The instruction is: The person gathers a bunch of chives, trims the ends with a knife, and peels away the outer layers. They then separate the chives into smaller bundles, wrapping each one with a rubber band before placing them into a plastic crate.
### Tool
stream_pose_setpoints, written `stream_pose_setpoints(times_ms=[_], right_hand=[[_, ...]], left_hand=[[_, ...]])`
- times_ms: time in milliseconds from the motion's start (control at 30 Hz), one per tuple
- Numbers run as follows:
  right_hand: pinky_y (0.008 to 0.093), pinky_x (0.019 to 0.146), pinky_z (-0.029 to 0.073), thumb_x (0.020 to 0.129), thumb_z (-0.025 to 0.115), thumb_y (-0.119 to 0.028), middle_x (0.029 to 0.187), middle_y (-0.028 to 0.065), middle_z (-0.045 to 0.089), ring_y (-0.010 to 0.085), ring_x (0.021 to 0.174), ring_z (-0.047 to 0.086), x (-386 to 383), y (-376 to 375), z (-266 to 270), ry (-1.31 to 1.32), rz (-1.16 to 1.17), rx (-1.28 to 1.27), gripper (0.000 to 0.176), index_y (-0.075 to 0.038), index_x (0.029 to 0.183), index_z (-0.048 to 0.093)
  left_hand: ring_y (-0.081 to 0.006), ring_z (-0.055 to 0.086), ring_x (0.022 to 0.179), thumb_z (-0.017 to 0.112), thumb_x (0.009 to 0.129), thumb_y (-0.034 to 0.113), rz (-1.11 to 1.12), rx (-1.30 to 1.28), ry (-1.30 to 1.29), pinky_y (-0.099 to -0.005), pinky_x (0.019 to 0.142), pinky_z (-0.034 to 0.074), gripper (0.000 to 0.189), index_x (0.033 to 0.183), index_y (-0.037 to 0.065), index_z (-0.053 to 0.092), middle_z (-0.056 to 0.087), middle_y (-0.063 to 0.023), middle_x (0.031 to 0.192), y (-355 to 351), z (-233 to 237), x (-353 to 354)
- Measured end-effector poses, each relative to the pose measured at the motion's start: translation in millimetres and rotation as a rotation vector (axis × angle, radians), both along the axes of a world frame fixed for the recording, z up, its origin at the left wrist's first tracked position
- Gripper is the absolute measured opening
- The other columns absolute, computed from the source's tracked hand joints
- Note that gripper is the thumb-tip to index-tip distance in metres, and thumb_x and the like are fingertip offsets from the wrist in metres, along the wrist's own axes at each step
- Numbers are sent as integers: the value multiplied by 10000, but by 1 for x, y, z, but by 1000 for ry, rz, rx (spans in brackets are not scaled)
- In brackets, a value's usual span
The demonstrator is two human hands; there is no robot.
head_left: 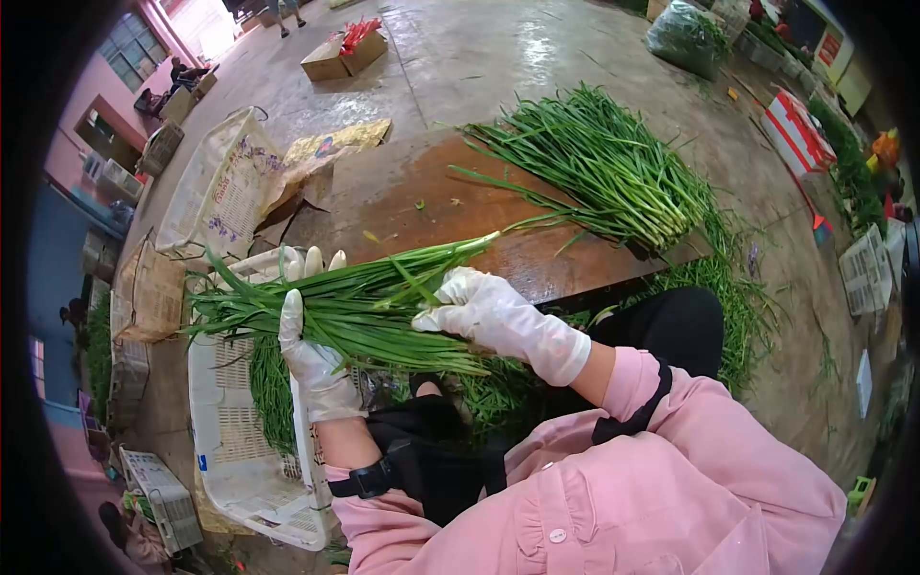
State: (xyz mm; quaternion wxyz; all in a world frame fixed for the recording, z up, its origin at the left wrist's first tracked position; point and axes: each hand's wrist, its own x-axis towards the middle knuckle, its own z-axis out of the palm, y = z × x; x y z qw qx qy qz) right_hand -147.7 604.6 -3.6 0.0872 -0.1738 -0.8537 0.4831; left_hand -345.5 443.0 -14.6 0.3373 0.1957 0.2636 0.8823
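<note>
A bunch of garlic chives (pixel 374 297) lies across my left hand (pixel 321 355), its leaf tips to the left and pale stem ends to the right. The left thumb rests on the near side while the other gloved fingertips show beyond the bunch. My right hand (pixel 494 321), also in a white glove, is closed at the near side of the same bunch, its fingertips partly hidden among the leaves. A larger pile of garlic chives (pixel 604 172) lies on the brown wooden board (pixel 412 206) in front of me.
To my left stands a white plastic crate (pixel 225 431) with greens inside. Behind it are another white crate (pixel 216 187) and a flattened sack (pixel 335 144). Loose leaves (pixel 733 326) litter the floor right of my knee. Farther off sits a cardboard box (pixel 340 57) with red items.
</note>
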Motion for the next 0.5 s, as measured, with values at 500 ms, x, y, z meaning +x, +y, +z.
stream_pose_setpoints(times_ms=[500], right_hand=[[296, 716, 458, 1032, 590, -194, 737, 1, 515, 142, 695, 520, 47, 21, -26, 454, -90, -1259, 182, -89, 909, 506]], left_hand=[[-361, 608, 1225, 570, 1010, 343, 267, -47, -151, -545, 1061, 493, 476, 1370, 32, 583, 630, -194, 1337, -34, 6, -24]])
